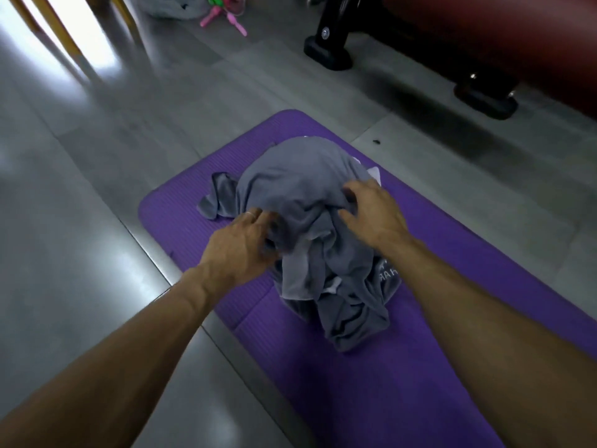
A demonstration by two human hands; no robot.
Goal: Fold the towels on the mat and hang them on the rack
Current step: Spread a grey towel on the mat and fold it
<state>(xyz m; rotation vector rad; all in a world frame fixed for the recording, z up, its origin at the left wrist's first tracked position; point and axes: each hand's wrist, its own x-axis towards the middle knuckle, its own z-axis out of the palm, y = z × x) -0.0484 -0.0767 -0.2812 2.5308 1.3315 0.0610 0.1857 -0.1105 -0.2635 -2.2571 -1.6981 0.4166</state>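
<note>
Towels [300,202]: grey, crumpled in one heap on the purple mat [403,383]; bits of pale cloth peek out at the heap's far-right edge and low in its folds.
Heap axis: long way runs from about 11 o'clock, far end, to 5 o'clock, near end, roughly along the mat.
Left hand [242,244]: at the heap's 9 o'clock flank, fingers curled into the cloth, apparently gripping a fold.
Right hand [371,211]: on the heap's 2 o'clock shoulder, fingers bent, tips pressing the top layer; grip uncertain.
Key relation: heap lies between and just beyond both hands; neither is clearly nearer.
Step, judged: picking one towel out; none folded yet.
Rack: not visible.
Surroundings: grey floor [97,189]; dark furniture foot [326,53] at 12 o'clock.
</note>
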